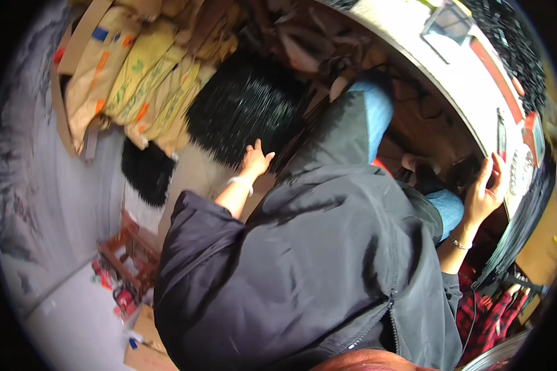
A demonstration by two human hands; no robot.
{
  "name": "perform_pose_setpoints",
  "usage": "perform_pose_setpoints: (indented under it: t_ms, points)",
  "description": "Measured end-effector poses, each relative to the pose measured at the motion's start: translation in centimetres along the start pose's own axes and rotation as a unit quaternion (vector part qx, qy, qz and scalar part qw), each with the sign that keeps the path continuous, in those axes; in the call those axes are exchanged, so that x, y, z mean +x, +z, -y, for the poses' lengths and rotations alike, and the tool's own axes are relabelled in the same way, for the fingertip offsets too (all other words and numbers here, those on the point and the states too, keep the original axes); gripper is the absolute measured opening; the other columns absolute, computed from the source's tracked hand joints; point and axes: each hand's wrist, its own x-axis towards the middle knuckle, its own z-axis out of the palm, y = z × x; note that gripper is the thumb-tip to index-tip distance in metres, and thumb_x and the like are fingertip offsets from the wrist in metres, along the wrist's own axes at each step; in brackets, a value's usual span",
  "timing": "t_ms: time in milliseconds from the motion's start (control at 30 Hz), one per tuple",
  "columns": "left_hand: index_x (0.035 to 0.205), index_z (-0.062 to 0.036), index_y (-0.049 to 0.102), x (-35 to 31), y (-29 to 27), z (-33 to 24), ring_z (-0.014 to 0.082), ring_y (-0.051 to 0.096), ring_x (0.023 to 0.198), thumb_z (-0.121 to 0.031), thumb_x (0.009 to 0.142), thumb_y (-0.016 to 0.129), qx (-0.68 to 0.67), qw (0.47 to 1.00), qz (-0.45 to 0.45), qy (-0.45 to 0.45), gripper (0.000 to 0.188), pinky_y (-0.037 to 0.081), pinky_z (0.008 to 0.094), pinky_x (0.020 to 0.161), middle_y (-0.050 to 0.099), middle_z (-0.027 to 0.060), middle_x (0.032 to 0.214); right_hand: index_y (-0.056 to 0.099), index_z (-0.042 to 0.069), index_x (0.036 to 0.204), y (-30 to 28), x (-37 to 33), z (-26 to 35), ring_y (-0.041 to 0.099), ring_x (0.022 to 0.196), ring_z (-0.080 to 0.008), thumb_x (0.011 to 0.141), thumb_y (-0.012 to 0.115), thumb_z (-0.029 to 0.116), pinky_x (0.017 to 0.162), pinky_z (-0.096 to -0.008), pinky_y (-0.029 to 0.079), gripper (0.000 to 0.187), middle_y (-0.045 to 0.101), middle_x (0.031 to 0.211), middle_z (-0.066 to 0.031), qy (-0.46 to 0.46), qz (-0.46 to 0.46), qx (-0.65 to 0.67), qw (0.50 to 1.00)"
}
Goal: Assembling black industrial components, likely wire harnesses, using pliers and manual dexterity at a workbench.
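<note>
Black jacket (303,266) cloth lay nearest the camera. Just beyond the left hand (255,162), its fingers spread and gripping nothing, sat a large bundle of black strands (247,105), seemingly not yet taken up. At the bench (458,80), the right hand (486,191) curled just short of a slim tool (500,127); whether it gripped it could not be told. Left of the left hand stood sacks (133,86); behind it, a wooden stool (127,253) on grey floor (68,309).
</note>
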Motion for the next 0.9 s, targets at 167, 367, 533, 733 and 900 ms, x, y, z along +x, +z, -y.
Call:
perform_pose_setpoints:
  t_ms: [167,367,533,733,900]
  points:
    - [0.128,-0.0058,0.047,-2.0,-5.8,-11.7,0.0314,0.054,0.104,-0.023,0.083,0.066,-0.185,0.924,-0.154,0.296,0.052,0.046,0.0388,0.090,0.049,0.0183,0.118,0.061,0.001,0.107,-0.6,-1.1,-1.3,0.057,0.096,-0.0146,0.089,0.062,0.009,0.086,-0.0274,0.044,0.020,0.062,0.103,-0.0071,0.004,-0.003,-0.004,1.000]
    - [0.124,-0.0089,0.052,-7.7,-15.6,-26.3,0.0324,0.044,0.108,-0.014,0.075,0.072,-0.156,0.709,-0.379,0.574,0.054,0.039,0.0407,0.092,0.047,0.0157,0.118,0.062,0.001,0.105,-2.9,-2.0,-1.9,0.058,0.097,-0.0175,0.088,0.062,0.006,0.090,-0.0287,0.044,0.018,0.061,0.103,-0.0087,0.040,-0.030,-0.008,0.999]
    - [0.124,-0.0100,0.053,-7.8,-18.4,-33.3,0.0373,0.037,0.114,-0.032,0.080,0.068,-0.068,0.681,-0.426,0.592,0.052,0.032,0.0477,0.097,0.041,0.0200,0.127,0.062,0.001,0.104,-4.7,-3.5,-3.6,0.058,0.097,-0.0182,0.087,0.063,0.006,0.088,-0.0297,0.045,0.018,0.061,0.100,-0.0086,0.070,-0.052,-0.021,0.996]
    - [0.125,-0.0196,0.057,-7.4,-18.6,-36.9,0.0359,0.030,0.122,-0.041,0.082,0.063,-0.007,0.679,-0.420,0.602,0.049,0.027,0.0470,0.102,0.036,0.0170,0.134,0.062,0.000,0.102,-5.8,-4.7,-4.7,0.058,0.095,-0.0208,0.087,0.062,0.008,0.087,-0.0310,0.044,0.016,0.061,0.100,-0.0100,0.113,-0.060,-0.027,0.991]
    - [0.127,-0.0236,0.057,-7.3,-18.4,-37.5,0.0350,0.028,0.123,-0.051,0.083,0.058,0.051,0.671,-0.416,0.611,0.051,0.023,0.0475,0.104,0.035,0.0157,0.136,0.063,0.000,0.099,-5.7,-4.6,-4.7,0.057,0.095,-0.0237,0.087,0.062,0.008,0.087,-0.0321,0.044,0.014,0.061,0.099,-0.0119,0.115,-0.067,-0.025,0.991]
